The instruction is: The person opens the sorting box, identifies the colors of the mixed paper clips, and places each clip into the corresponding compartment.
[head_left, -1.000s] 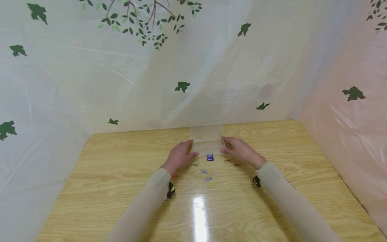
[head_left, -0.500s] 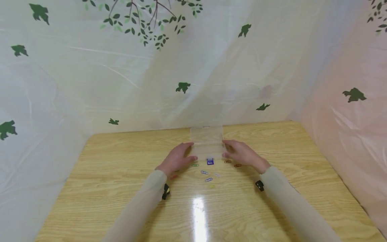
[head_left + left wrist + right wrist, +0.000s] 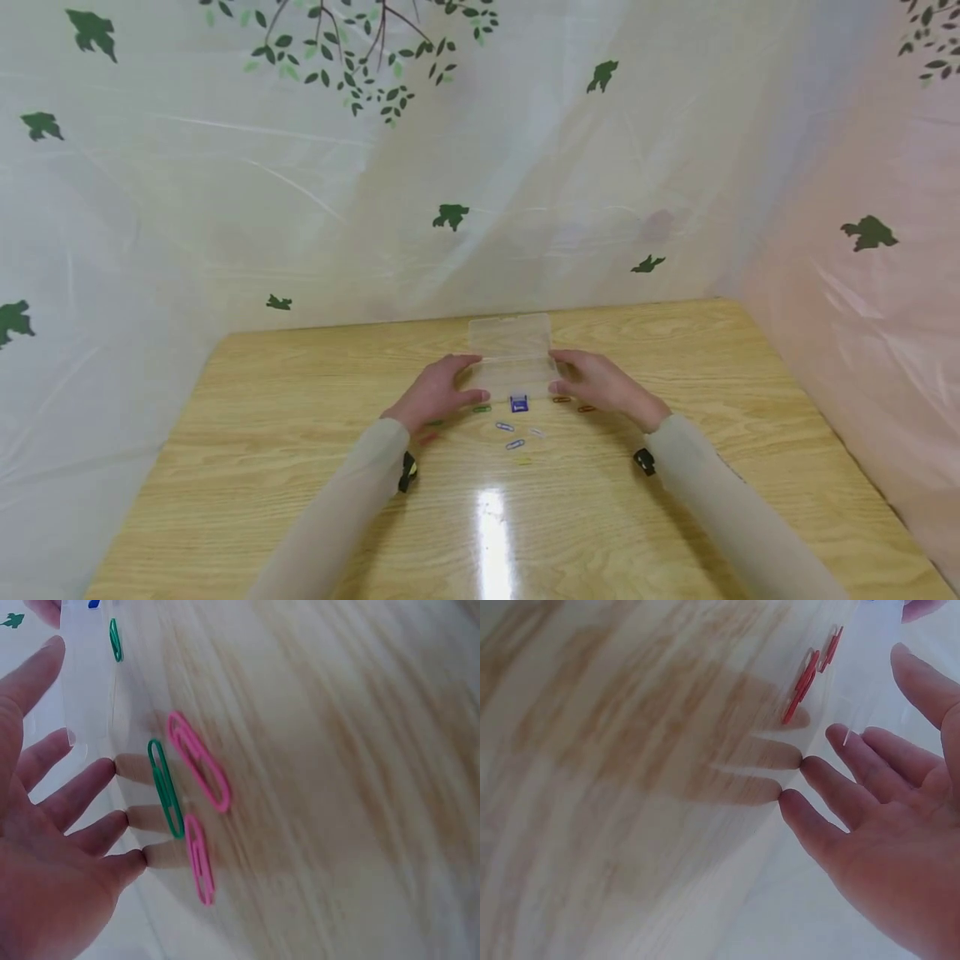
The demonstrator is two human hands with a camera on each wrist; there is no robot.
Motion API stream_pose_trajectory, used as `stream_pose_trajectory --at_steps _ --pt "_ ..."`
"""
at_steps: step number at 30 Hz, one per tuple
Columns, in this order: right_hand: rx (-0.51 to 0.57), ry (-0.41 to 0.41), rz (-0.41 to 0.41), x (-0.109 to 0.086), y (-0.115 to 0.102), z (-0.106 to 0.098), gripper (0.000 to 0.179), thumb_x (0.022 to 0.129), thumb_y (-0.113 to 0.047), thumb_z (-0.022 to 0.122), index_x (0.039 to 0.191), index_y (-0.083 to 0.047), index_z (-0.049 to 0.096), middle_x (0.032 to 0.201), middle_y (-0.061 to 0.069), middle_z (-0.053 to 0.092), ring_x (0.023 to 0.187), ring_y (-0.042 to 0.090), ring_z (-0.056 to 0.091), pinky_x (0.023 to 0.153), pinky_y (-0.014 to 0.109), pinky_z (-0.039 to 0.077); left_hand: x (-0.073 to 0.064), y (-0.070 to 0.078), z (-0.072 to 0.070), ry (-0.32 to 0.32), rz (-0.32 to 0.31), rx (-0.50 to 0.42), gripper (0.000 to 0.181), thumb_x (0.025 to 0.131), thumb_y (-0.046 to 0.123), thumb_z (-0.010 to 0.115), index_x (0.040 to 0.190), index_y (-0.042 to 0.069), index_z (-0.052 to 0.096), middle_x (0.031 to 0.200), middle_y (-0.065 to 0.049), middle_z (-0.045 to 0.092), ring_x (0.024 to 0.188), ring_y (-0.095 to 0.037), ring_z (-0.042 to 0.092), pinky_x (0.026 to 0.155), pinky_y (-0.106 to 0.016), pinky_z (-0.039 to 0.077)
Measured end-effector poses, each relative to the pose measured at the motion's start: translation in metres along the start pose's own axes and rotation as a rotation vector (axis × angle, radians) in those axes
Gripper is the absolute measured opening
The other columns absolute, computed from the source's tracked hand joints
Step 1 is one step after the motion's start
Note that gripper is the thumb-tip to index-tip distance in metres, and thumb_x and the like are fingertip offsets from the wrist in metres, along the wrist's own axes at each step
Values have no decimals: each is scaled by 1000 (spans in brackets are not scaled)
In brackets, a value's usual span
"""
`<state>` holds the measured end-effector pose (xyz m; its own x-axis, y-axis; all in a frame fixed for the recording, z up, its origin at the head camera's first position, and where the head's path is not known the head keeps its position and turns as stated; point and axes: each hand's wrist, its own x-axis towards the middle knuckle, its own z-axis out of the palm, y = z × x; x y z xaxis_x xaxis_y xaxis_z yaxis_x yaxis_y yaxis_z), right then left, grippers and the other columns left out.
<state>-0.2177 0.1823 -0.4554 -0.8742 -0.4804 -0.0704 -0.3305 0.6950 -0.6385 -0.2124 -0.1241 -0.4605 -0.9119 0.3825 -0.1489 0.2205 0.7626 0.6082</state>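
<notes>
A clear plastic box (image 3: pixel 517 379) stands near the back of the table, its clear lid (image 3: pixel 510 336) tipped back behind it. At the middle of its front edge is a small blue piece (image 3: pixel 519 404). My left hand (image 3: pixel 435 389) is at the box's left side, thumb at the front corner, index finger at the rear one. In the left wrist view its fingers are spread and fairly straight. My right hand (image 3: pixel 600 383) mirrors it on the right side. The right wrist view shows long, relaxed fingers (image 3: pixel 817 829), two tips down at the tabletop.
Paper clips lie before the box: green (image 3: pixel 482 409), blue (image 3: pixel 505 427), white (image 3: pixel 537 433), yellow (image 3: pixel 523 461) and red (image 3: pixel 562 400). Pink clips (image 3: pixel 199 761) and a green clip (image 3: pixel 165 787) lie by my left fingertips. Behind the wooden table (image 3: pixel 300 367) hangs a pale sheet (image 3: pixel 337 208).
The box and its blue piece have shifted slightly towards me, and both hands have come along with it. The paper clips have stayed in place.
</notes>
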Motion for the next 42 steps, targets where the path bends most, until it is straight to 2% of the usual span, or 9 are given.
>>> stream_pose_trajectory --at_steps 4,9,17,22,28,35,42 --pt "7 16 4 -3 3 -4 65 103 -24 67 154 6 40 155 26 45 144 45 40 118 58 32 0 3 0 5 -8 -10 71 94 42 77 155 19 49 160 -9 45 150 -35 36 122 -53 27" --pt "30 53 37 -17 7 -15 64 104 -27 65 154 4 42 155 24 46 142 45 43 116 60 34 -1 4 1 22 0 -27 70 94 39 77 154 18 49 159 -10 46 149 -36 37 122 -53 27" --pt "28 88 28 -41 12 -21 53 104 -28 65 145 4 55 146 23 56 132 44 53 107 61 44 0 2 0 30 8 -40 70 93 39 79 153 18 51 158 -10 47 147 -37 39 121 -54 29" --pt "32 81 27 -50 13 -18 44 102 -24 69 137 1 63 136 19 65 124 39 60 102 58 50 0 2 1 30 3 -48 70 93 39 79 153 18 51 158 -11 47 147 -36 40 121 -53 30" --pt "25 59 19 -53 14 -13 35 98 -19 74 127 1 69 124 14 70 113 30 64 96 52 54 0 3 1 23 -15 -65 71 92 40 79 154 20 50 159 -10 46 148 -36 38 121 -53 29" --pt "28 32 48 -52 15 -11 30 98 -15 74 123 1 70 118 12 71 107 27 66 93 49 56 1 1 0 17 -11 -89 70 92 39 79 154 19 51 158 -10 47 148 -36 39 121 -53 29" --pt "17 15 62 -49 16 -11 18 96 -14 76 111 -5 75 106 3 72 96 17 64 85 38 54 1 1 -2 5 -15 -88 70 93 39 79 154 19 51 159 -11 46 148 -36 39 121 -53 29"
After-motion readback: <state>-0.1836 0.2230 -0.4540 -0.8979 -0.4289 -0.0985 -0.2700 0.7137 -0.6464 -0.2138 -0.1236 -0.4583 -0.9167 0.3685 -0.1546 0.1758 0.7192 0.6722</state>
